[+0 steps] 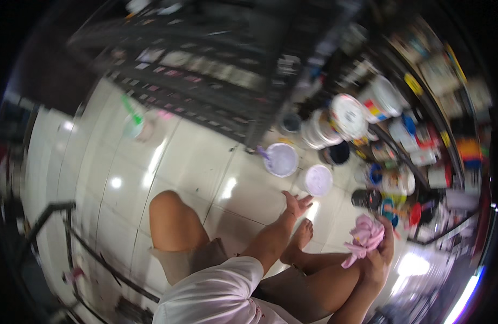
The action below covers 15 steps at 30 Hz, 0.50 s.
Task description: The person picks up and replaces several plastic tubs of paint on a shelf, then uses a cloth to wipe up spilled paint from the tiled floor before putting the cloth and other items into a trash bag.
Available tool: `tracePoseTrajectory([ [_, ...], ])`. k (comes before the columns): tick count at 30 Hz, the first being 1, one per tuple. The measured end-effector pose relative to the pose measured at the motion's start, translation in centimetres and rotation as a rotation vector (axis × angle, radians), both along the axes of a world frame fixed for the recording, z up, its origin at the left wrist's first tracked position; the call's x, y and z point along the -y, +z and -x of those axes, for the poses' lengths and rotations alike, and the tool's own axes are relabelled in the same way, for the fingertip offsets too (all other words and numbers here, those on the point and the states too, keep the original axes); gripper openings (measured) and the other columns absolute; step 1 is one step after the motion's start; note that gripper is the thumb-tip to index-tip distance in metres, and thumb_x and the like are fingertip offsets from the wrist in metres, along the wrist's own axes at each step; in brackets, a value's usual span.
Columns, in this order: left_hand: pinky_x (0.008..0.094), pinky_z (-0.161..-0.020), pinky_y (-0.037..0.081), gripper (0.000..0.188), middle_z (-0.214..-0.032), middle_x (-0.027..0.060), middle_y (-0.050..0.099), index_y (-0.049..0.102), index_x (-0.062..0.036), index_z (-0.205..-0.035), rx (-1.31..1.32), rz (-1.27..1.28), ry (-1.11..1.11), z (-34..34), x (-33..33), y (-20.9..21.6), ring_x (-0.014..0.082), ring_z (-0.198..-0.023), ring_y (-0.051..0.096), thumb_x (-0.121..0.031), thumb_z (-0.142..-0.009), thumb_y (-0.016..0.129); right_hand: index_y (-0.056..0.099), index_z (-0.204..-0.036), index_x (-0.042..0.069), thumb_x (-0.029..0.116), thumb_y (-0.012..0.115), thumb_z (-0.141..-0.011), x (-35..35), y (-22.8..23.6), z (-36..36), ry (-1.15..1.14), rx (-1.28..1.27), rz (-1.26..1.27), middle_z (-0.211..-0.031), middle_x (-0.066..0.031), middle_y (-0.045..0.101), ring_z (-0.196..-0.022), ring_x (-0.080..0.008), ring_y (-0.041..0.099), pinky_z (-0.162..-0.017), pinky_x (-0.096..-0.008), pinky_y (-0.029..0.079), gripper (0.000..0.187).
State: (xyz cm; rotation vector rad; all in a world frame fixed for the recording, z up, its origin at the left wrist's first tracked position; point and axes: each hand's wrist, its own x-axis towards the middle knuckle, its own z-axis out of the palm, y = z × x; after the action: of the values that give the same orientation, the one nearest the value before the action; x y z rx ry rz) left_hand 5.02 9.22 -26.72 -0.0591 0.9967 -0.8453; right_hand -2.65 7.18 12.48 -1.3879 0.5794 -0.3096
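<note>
My left hand point(298, 206) reaches out over the tiled floor with its fingers spread and nothing in them. Just beyond its fingertips stands a white tub point(330, 190) with pale lavender contents. Beside that, a little to the left, is a second tub point(282, 175) of lavender paint-like stuff, a purple tool point(263, 154) leaning at its rim. On the right, over my bent knee, my right hand point(383, 251) is closed around a crumpled pink cloth point(368, 233). Blur hides the cloth's finer detail.
Large white buckets point(320, 129) and dark pots point(335, 153) stand behind the tubs. Shelves point(422, 102) full of containers line the right. A black perforated rack point(205, 102) spans the far side. A small pail with a green tool point(131, 110) sits far left.
</note>
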Motion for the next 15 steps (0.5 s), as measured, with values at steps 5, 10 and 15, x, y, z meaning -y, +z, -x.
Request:
tracePoseTrajectory([
  [5,0.0431,-0.082,0.051,0.054,-0.107,0.0247,0.060,0.031,0.0040,-0.137,0.370,-1.773,-0.716,-7.1,-19.6,-12.7,0.0370,-0.094,0.061,-0.035,-0.099,0.034,0.034,-0.130,-0.002,0.022,0.085,-0.062,-3.0,-1.8,-1.3,0.234,0.009,-0.068,-0.099,-0.0128,0.057,-0.085,-0.0181,0.059,-0.071,-0.0269,0.049,0.088],
  [10,0.0451,-0.104,0.033,0.069,-0.127,0.0339,0.045,0.042,0.0119,-0.125,-0.113,-1.542,0.395,-23.4,-34.6,-5.0,0.0452,-0.119,0.044,-0.048,-0.098,0.019,0.038,-0.124,0.000,0.016,0.084,-0.061,1.3,-2.9,1.0,0.478,-0.206,0.224,-0.099,-0.0137,0.058,-0.084,-0.0207,0.060,-0.080,-0.0333,0.050,0.080],
  [15,0.0439,-0.098,0.038,0.078,-0.125,0.0257,0.050,0.040,0.0080,-0.128,0.174,-1.745,0.561,-28.8,-62.2,-6.1,0.0370,-0.112,0.050,-0.058,-0.095,0.017,0.035,-0.131,0.001,0.019,0.064,-0.085,-0.5,-3.6,-1.4,0.757,-0.413,0.002,-0.119,-0.0320,0.049,-0.087,-0.0337,0.062,-0.074,-0.0502,0.057,0.057],
])
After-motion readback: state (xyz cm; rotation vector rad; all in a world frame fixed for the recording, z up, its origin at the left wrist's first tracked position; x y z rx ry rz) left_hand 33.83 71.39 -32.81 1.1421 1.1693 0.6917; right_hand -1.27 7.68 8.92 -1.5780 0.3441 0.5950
